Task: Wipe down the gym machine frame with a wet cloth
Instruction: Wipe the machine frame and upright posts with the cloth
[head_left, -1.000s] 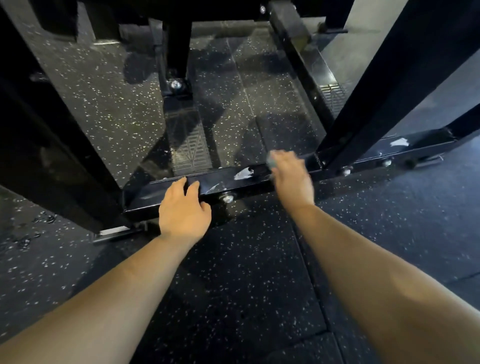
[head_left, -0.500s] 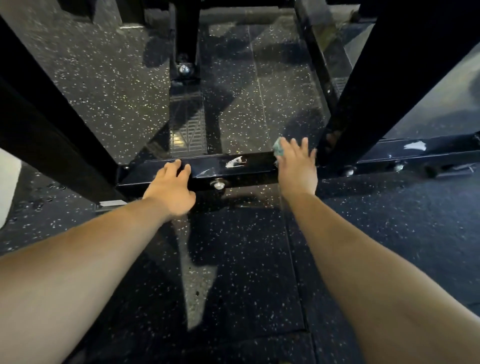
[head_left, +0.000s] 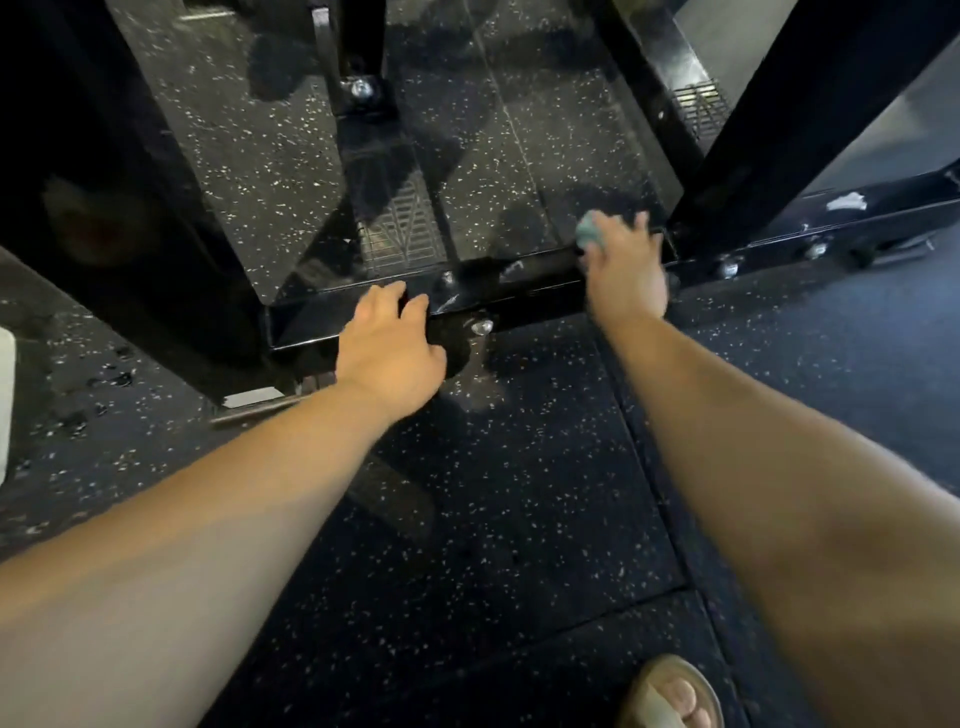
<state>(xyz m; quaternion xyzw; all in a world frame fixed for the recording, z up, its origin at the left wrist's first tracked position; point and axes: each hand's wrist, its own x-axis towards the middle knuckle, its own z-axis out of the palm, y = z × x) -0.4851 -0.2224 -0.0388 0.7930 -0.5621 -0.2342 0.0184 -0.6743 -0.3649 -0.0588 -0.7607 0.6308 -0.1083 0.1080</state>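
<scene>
2 bare forearms reach forward and down over a dark rubber floor (head_left: 493, 493) flecked with white. Across the middle runs the low black base bar (head_left: 306, 325) of a gym machine frame, glossy and lying on the floor.

The left hand (head_left: 389, 348) rests on this bar, its palm against the front face and its fingers relaxed over the top edge, holding nothing. Just to its right, a silver bolt (head_left: 481, 327) sticks out of the bar's front face.

The right hand (head_left: 623, 270), blurred, sits further right on the same bar, where a thick black upright post (head_left: 779, 130) rises from it. This hand grips a small bunched teal cloth (head_left: 589, 235), which shows at the thumb side of the hand and touches the top of the bar, just beside the foot of the post.

Another wide black post (head_left: 104, 156) rises on the left. Behind the bar, a ribbed metal tread plate (head_left: 400, 228) lies on the floor. To the right of the upright post, a white patch (head_left: 844, 201) marks a further stretch of bar. Dark droplets (head_left: 114, 374) dot the floor at far left. At the bottom edge, a foot in an open sandal (head_left: 670, 696) shows its toes.
</scene>
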